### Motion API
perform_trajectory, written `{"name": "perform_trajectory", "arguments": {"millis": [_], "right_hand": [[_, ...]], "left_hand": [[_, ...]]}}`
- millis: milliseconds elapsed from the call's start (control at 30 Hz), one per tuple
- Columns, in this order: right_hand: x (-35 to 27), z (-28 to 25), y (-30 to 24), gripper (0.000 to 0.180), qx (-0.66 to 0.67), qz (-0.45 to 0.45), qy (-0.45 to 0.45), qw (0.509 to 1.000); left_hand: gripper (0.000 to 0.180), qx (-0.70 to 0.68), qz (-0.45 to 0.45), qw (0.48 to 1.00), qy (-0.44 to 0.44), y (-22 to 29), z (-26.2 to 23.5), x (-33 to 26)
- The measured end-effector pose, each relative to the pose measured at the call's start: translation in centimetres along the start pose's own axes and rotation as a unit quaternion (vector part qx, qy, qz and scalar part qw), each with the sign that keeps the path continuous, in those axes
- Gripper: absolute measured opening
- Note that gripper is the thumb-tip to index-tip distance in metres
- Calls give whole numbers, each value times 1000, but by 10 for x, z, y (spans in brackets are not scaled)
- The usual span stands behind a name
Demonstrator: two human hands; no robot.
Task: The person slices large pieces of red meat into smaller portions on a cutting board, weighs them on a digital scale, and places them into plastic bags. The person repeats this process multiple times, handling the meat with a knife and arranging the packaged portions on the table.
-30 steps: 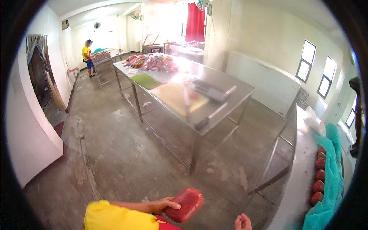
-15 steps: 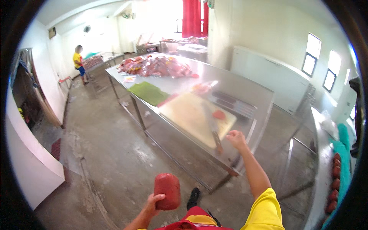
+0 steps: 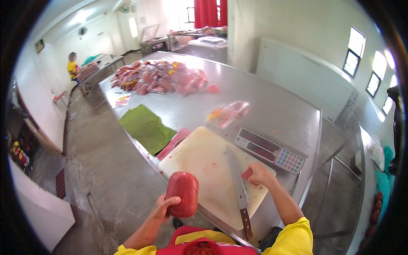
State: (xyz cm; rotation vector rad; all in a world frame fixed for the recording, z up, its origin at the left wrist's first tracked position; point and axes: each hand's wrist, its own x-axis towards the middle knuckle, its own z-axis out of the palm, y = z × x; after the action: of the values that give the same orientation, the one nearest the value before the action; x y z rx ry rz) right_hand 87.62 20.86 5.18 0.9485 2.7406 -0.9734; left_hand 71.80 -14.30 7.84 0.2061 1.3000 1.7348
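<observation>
And here's the left hand [image 3: 162,207], fingers wrapped round a red block [image 3: 182,193], whole, no cut showing, held up by the cutting board's [image 3: 204,157] near left edge, not yet set down! The knife [image 3: 239,189] lies across the board, handle poking past its rim, while the right hand [image 3: 259,174] has its fingers pinched on a small red scrap [image 3: 246,174]; board's middle is open room, scale [image 3: 270,151] just beyond, then bare steel surface [image 3: 293,114], bagged packs [image 3: 159,76] heaped at the far end
</observation>
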Motion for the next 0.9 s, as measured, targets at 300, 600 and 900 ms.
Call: {"name": "perform_trajectory", "arguments": {"millis": [300,600,900], "right_hand": [[60,-95,-28,13,-66,-21,495,866],[71,-52,-53,29,-93,126,444,882],[-136,124,-96,60,-77,396,198,893]], "left_hand": [[76,307,-48,938,-154,79,10,186],[101,493,1,832,-256,69,-10,224],[53,267,28,947,-176,78,-59,252]]}}
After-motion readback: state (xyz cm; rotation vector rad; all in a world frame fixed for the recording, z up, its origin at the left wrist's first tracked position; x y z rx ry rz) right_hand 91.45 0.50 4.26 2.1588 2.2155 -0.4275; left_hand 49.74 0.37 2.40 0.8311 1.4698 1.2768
